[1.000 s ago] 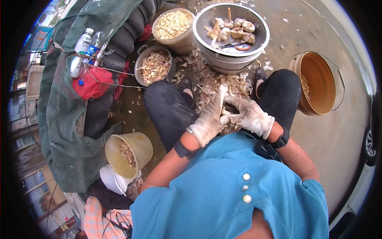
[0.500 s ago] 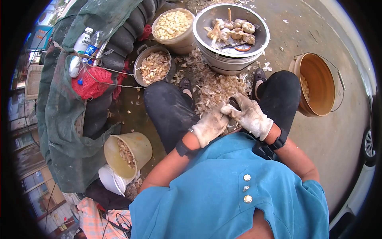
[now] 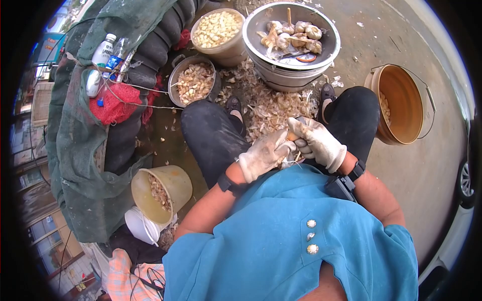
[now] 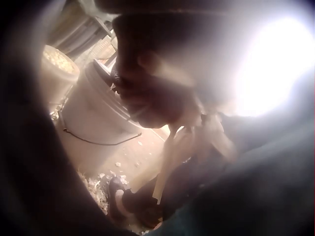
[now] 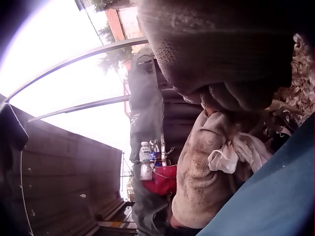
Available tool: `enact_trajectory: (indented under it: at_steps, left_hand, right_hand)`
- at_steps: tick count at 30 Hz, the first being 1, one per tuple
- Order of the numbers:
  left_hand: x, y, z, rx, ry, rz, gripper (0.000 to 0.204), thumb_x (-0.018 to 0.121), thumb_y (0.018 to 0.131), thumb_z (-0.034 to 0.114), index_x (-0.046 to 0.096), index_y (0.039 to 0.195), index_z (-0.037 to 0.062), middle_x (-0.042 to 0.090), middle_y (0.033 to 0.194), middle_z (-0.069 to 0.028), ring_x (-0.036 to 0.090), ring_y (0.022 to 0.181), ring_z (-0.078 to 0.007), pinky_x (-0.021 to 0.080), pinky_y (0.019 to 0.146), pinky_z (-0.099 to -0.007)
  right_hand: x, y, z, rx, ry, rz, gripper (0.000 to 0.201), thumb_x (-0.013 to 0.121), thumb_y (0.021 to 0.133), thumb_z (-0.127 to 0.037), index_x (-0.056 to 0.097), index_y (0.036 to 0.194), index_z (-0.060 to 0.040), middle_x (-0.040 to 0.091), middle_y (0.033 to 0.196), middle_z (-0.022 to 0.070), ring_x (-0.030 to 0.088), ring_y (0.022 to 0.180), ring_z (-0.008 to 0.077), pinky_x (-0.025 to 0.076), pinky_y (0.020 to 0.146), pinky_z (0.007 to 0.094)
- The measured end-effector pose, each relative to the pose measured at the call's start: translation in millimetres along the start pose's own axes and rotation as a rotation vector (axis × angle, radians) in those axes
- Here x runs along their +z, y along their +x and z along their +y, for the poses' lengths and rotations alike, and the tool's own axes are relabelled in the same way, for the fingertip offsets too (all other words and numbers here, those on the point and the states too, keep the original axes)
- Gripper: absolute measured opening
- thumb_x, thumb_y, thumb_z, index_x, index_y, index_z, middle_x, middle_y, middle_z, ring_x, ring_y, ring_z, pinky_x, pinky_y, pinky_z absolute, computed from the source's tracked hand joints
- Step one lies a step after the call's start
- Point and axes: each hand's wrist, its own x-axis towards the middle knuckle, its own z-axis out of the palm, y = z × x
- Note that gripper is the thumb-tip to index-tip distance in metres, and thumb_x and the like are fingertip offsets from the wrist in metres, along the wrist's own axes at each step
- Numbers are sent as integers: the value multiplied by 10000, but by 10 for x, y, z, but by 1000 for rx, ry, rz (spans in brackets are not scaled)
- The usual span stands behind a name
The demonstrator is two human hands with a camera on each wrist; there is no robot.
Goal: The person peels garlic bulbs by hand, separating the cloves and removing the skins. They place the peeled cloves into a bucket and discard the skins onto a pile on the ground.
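Both hands wear pale, stained knit gloves and meet over the lap in the head view. The left hand [image 3: 266, 153] is on the left, its fingers curled at a white papery garlic piece [image 5: 238, 153] that hangs below them in the right wrist view. The right hand [image 3: 322, 144] is curled round a small dark tool [image 3: 301, 120], whose end sticks up past the fingers; the rest is hidden. A small orange patch [image 3: 291, 136] shows between the hands. Glare and shadow blur the left wrist view.
Ahead, a metal basin [image 3: 326, 47] of garlic bulbs [image 3: 314, 32] sits on a bucket. Left are a tub of peeled cloves [image 3: 217, 30], a pot of cloves [image 3: 195, 83] and a tipped bucket [image 3: 175, 188]. A brown bucket [image 3: 401, 100] stands right. Skins [image 3: 281, 108] litter the ground between the feet.
The left thumb pointed up a second ago; it has come down and the left fingers have curled in. The right hand has rolled with the dark tool. Orange and white bits now show between them.
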Motion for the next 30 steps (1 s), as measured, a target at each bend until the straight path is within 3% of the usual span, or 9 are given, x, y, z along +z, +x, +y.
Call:
enact_trajectory:
  at_steps: [4, 6, 8, 14, 18, 19, 24, 26, 30]
  left_hand:
    - [-17, 18, -43, 77, -15, 38, 65, 566, 853, 37, 562, 908, 2, 520, 915, -145, 544, 794, -314, 451, 637, -397]
    - [-75, 43, 0, 59, -76, 18, 81, 546, 895, 80, 565, 914, 4, 517, 916, -133, 536, 793, -294, 443, 642, -375]
    - [-119, 62, 48, -254, -363, -38, 277, 501, 978, 277, 586, 942, 16, 513, 898, -92, 511, 764, -216, 421, 649, -320]
    - [-214, 14, 10, -163, -468, 54, 486, 456, 997, 473, 605, 988, 10, 534, 866, -40, 476, 708, -127, 398, 644, -278]
    - [-305, 36, 40, -543, -558, 8, 253, 495, 980, 207, 629, 1075, 16, 606, 1025, -62, 577, 836, -130, 467, 745, -249]
    - [-320, 44, 63, -431, -354, -11, 304, 500, 939, 95, 575, 1226, 28, 586, 1195, -84, 597, 1026, -145, 491, 869, -276]
    - [-137, 99, 39, -469, -578, 36, 487, 519, 949, 96, 407, 1421, 49, 514, 1341, -160, 529, 1224, -251, 462, 994, -361]
    - [-49, 135, -11, 35, -20, 119, 501, 502, 976, 122, 372, 1453, 41, 488, 1371, -186, 526, 1239, -254, 448, 1011, -361]
    - [54, 160, 87, -388, -393, 101, 502, 482, 986, 185, 378, 1440, -4, 578, 1283, -178, 587, 1168, -250, 451, 1000, -327]
  right_hand:
    - [-105, 54, 13, 157, 315, -149, 397, 527, 997, -436, 495, 728, -145, 355, 602, -92, 268, 462, 30, 178, 407, 195]
    - [-161, 97, 43, 200, 396, -177, 392, 508, 1004, -443, 490, 752, -144, 365, 621, -83, 268, 460, 35, 196, 392, 194]
    - [-230, 146, 95, 259, 630, -263, 389, 503, 1003, -451, 499, 806, -116, 399, 649, -64, 298, 462, 36, 239, 378, 195]
    - [-417, 286, 242, 364, 1050, -484, 401, 497, 1004, -449, 513, 867, -73, 435, 659, -34, 341, 461, 64, 297, 374, 209]
    - [-421, 265, 218, 356, 1047, -477, 407, 503, 998, -456, 528, 878, -68, 439, 646, -31, 354, 461, 73, 299, 374, 210]
    - [-417, 262, 221, 348, 1031, -467, 411, 508, 993, -463, 536, 890, -66, 440, 639, -33, 362, 463, 71, 303, 374, 211]
    - [-384, 267, 240, 313, 987, -461, 412, 526, 976, -479, 554, 920, -72, 443, 623, -39, 382, 464, 66, 316, 373, 212]
    - [-302, 239, 235, 293, 952, -474, 404, 532, 970, -484, 551, 929, -83, 447, 632, -43, 386, 465, 55, 320, 371, 209]
    - [-152, 204, 217, 187, 771, -386, 386, 515, 970, -498, 544, 930, -115, 450, 650, -64, 369, 462, 32, 309, 382, 189]
